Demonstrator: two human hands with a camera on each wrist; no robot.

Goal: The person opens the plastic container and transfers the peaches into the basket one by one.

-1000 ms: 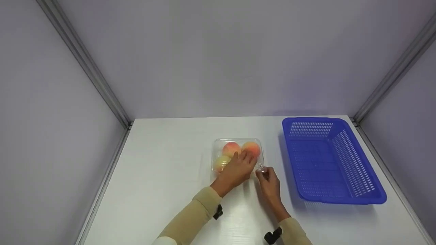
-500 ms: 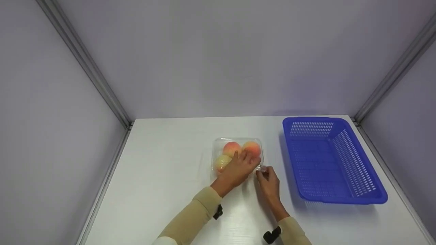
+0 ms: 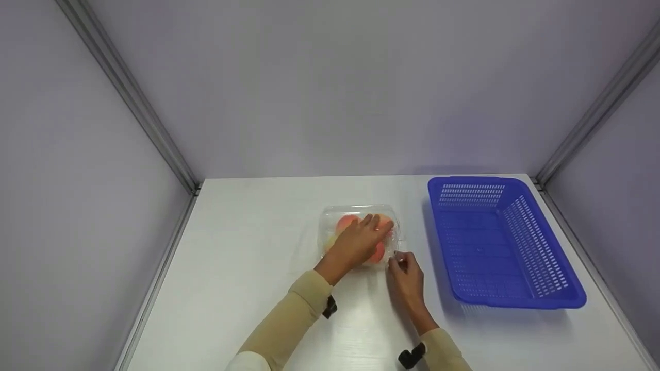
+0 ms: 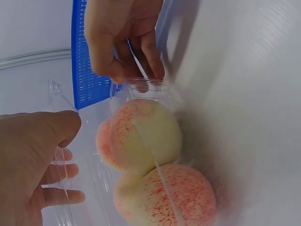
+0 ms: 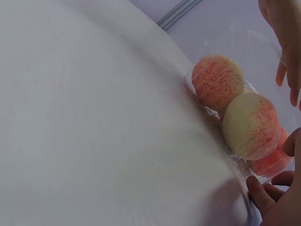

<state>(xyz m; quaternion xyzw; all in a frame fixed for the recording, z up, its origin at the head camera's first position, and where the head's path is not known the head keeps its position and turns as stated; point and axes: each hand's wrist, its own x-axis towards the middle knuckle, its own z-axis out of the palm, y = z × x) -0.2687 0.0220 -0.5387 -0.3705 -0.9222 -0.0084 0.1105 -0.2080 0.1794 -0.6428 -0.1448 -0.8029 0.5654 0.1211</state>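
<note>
A clear plastic clamshell box (image 4: 162,92) holds several pink-and-yellow peaches (image 4: 178,197) on the white table. Its clear lid (image 3: 337,210) is partly raised at the near side. In the head view my left hand (image 3: 353,246) reaches over the box and covers part of the fruit. The left wrist view shows its thumb by the lid's edge and the other fingers seen through the plastic, so it holds the lid between them. My right hand (image 3: 407,275) pinches the near right corner of the box's base, with peaches right beside its fingertips in the right wrist view.
A blue slotted plastic basket (image 3: 466,299) stands on the table to the right of the box. Pale walls with grey metal corner rails (image 3: 139,103) enclose the white table (image 3: 242,247) at the back and sides.
My left hand has shifted slightly up and away, and the lid's near side has lifted with it. A front peach now shows under the hand. My right hand stays at the corner.
</note>
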